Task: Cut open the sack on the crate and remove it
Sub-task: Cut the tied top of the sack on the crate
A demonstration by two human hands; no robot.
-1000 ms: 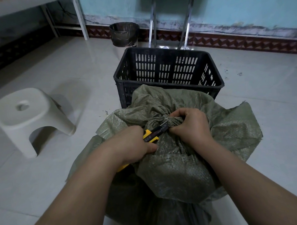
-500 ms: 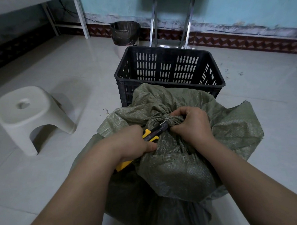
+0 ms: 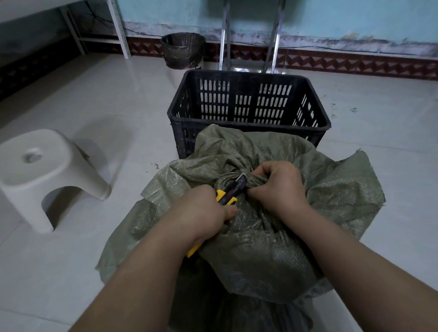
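A green woven sack [image 3: 267, 254] lies bunched in front of me, its mouth gathered into a tied neck [image 3: 251, 180]. My right hand [image 3: 279, 188] grips that neck just right of the tie. My left hand [image 3: 202, 211] holds a yellow and black utility knife [image 3: 229, 193], whose blade tip rests against the tied neck. What the sack covers underneath is hidden. An empty black slotted crate [image 3: 246, 74] stands directly behind the sack.
A white plastic stool [image 3: 37, 171] stands on the tiled floor at the left. A lined waste bin [image 3: 182, 50] and two metal legs [image 3: 224, 32] stand by the far wall. White table legs [image 3: 117, 27] rise at the back left.
Both hands keep their grips. The knife blade has shifted slightly at the tied neck; the sack has hardly moved.
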